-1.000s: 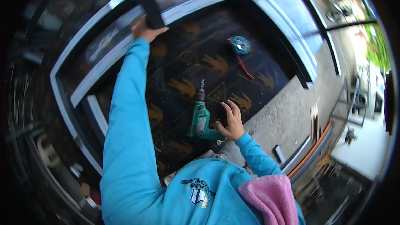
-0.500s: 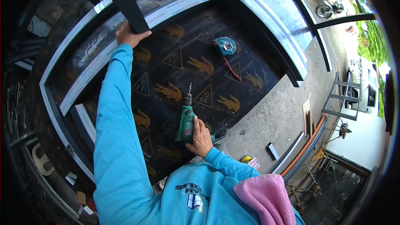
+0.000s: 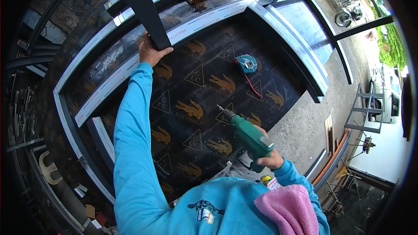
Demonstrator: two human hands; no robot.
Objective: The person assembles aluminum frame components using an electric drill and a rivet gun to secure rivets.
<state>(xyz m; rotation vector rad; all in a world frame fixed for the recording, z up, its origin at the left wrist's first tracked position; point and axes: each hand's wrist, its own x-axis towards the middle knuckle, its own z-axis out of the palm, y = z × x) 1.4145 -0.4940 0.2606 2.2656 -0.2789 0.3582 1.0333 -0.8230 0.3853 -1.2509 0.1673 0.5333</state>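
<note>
While the dark bar (image 3: 143, 9) is gripped by the left hand (image 3: 151, 54), thumb extended, the green drill (image 3: 251, 137) is held in the closed right hand (image 3: 273, 160).

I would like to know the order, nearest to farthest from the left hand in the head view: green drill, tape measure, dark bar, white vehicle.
1. Dark bar, touching the left hand.
2. Tape measure, to the right, on the board.
3. Green drill, lower right, in the right hand.
4. White vehicle, far right, background.
</note>
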